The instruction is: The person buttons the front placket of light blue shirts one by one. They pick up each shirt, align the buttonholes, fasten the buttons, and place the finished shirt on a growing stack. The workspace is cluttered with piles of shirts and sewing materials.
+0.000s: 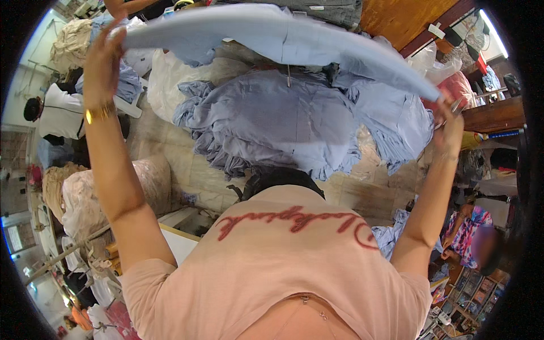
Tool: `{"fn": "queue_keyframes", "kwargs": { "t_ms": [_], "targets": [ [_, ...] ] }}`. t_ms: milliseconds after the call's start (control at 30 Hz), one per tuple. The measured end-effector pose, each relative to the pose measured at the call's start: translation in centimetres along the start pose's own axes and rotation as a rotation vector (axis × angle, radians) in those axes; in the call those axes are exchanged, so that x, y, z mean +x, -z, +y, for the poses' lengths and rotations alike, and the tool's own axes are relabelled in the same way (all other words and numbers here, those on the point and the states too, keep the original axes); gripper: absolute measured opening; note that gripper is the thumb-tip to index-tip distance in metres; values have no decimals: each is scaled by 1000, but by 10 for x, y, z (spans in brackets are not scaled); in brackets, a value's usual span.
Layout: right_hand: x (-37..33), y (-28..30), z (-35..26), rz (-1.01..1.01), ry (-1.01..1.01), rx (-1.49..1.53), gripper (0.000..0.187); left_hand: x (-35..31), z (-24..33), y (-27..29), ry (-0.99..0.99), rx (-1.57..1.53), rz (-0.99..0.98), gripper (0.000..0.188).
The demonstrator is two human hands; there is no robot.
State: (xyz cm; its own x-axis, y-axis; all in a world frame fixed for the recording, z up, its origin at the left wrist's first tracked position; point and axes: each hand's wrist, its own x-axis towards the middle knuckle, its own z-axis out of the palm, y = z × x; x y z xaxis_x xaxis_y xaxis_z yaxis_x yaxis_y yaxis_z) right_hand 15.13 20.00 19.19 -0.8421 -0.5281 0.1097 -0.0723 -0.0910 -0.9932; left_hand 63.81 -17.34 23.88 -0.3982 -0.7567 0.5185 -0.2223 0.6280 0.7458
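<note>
A light blue garment [249, 28] is stretched wide between my raised arms, blurred by motion, with a seam near its middle. My left hand [106, 62] has its fingers closed on the garment's left end. At the other end, my right hand [449, 124] grips the cloth near a corner. A small metal tool [457, 105] shows at the right fingers; its kind is unclear. Below the stretched cloth lies a heap of light blue garments [283, 116], loosely layered and crumpled at its left side.
Clear plastic wrapping [184, 85] lies left of the heap. A large plastic-wrapped bundle [119, 187] sits at the left. One person in white [62, 110] is at the far left; another in a colourful top [473, 232] is at the right. A wooden panel [399, 20] stands at the back.
</note>
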Motion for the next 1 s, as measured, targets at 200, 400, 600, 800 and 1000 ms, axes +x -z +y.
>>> {"fn": "queue_keyframes", "kwargs": {
  "t_ms": [200, 400, 600, 800, 1000],
  "targets": [
    [-103, 27, 163, 102, -369, -165, 22, -189, -91, -59, 620, -326, -34, 35],
    [-166, 34, 273, 94, -628, -278, 18, -274, -139, -96, 932, -369, 11, 29],
    [-182, 60, 300, -39, -572, -395, 15, -289, -143, -93, 946, -99, -132, 33],
    [-193, 40, 318, -121, -210, -825, 19, -271, -116, -158, 139, 609, -277, 37],
    [-175, -40, 278, -408, -338, -610, 22, -230, -69, -263, -426, 343, -625, 28]
  ]
}}
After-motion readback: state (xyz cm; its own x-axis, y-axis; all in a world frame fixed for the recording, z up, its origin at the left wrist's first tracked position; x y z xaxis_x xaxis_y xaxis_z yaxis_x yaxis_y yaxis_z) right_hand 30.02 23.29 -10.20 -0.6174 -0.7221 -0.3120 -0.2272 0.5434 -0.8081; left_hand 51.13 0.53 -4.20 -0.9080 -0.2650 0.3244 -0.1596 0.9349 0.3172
